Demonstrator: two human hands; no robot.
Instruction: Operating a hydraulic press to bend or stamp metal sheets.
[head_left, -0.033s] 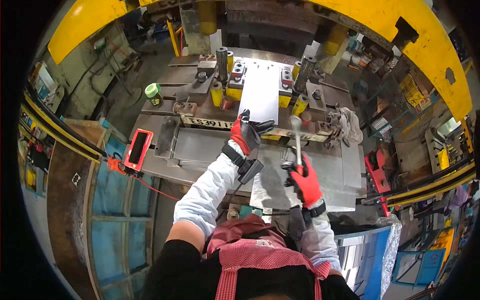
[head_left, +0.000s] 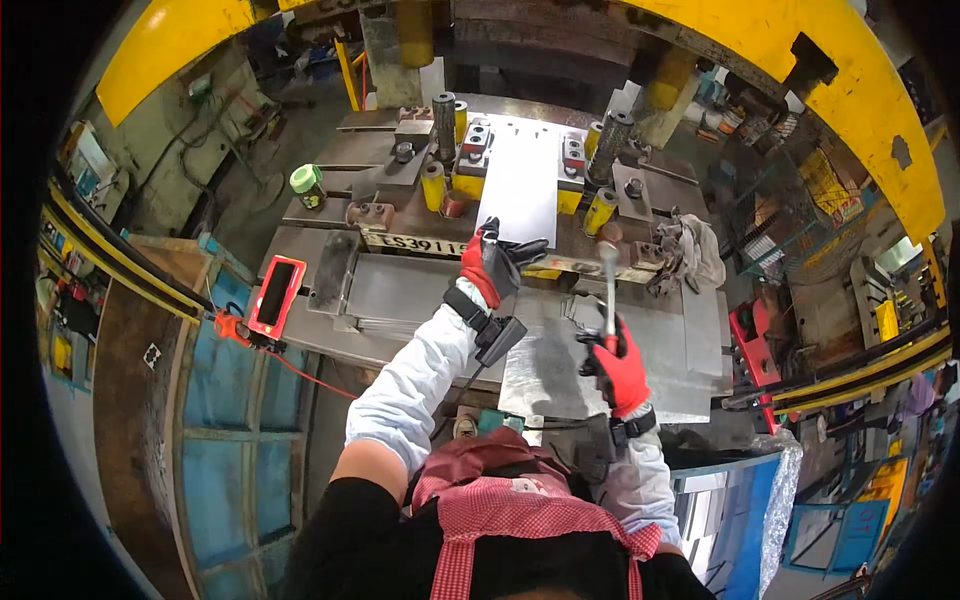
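Observation:
My left hand (head_left: 488,264), in a red and black glove, is open with fingers apart at the near edge of a pale metal sheet (head_left: 522,185). Whether it touches the sheet, I cannot tell. This sheet lies in the die between yellow guide posts (head_left: 433,187). My right hand (head_left: 618,368), gloved alike, is closed around a metal rod tool with a rounded head (head_left: 610,285), which points away from me and is a little blurred. Below that hand lies a wide grey metal sheet (head_left: 550,365). A stack of flat metal plates (head_left: 400,290) sits left of my left hand.
A red-framed dark device (head_left: 275,297) and a green-lidded jar (head_left: 307,185) stand at left. Rags (head_left: 692,252) hang at the right of the die. Dark posts (head_left: 443,128) rise from it, and a yellow press frame (head_left: 735,40) arches overhead.
My right hand has shifted slightly to the right, and the rod's head has swung right with it. The left hand and the sheet in the die have stayed put.

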